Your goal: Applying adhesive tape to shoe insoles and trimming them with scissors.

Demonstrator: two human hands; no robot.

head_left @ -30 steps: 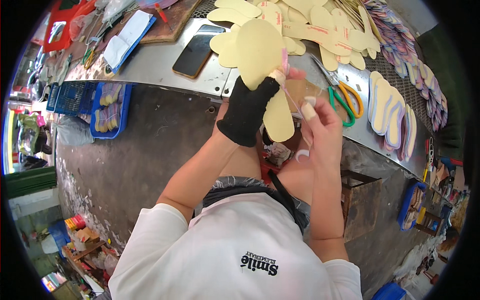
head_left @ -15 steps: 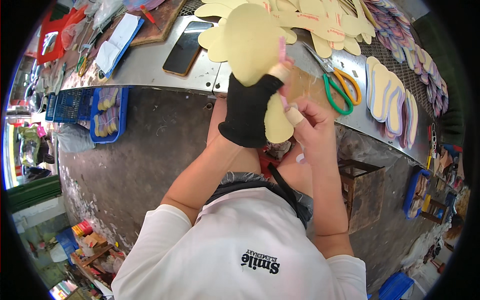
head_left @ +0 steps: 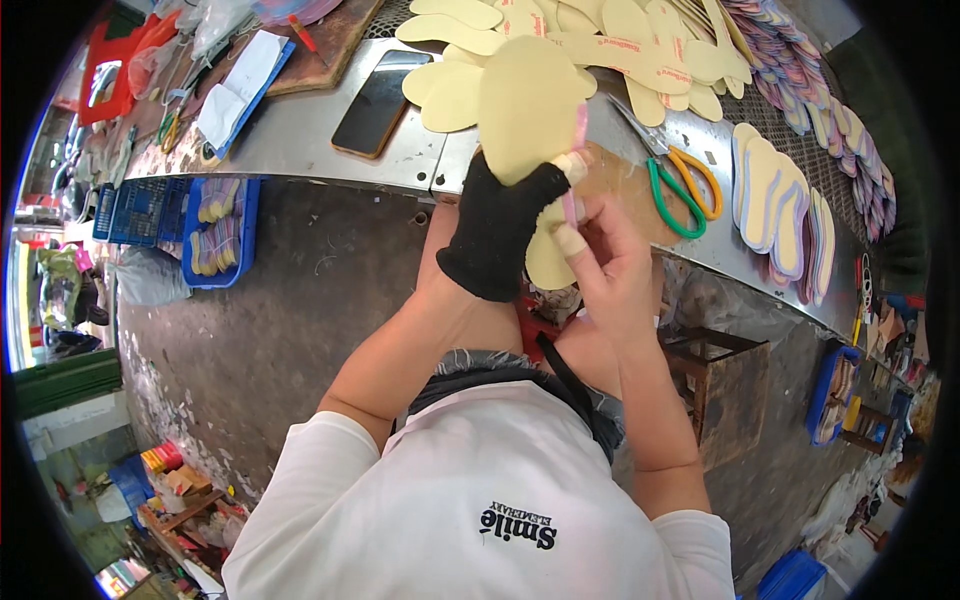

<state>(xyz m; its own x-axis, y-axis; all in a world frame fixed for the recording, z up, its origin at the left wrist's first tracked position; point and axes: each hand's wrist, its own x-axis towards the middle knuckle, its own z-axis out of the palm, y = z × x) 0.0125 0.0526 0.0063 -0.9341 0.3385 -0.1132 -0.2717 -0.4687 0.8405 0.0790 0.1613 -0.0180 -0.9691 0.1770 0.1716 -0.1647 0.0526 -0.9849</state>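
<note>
My left hand (head_left: 505,230), in a black fingerless glove, grips a cream shoe insole (head_left: 530,105) around its narrow middle and holds it above the near edge of the metal table. A thin pink strip (head_left: 580,128) runs along the insole's right edge. My right hand (head_left: 615,260), bare with a light wrap on the thumb, pinches at the strip beside the insole's lower end. What sits between those fingertips is mostly hidden. Scissors (head_left: 654,190) with one green and one orange handle lie on the table just to the right of the hands.
Cream insole pieces (head_left: 660,65) are spread at the table's back. Striped insoles stand in stacks (head_left: 770,190) on the right. A phone (head_left: 378,108) and a blue clipboard with paper (head_left: 240,90) lie to the left. A blue basket (head_left: 247,245) holds bundles below the table.
The insole has shifted slightly right and down with my left hand. My right fingers have moved in closer to its edge, higher and a little to the left.
</note>
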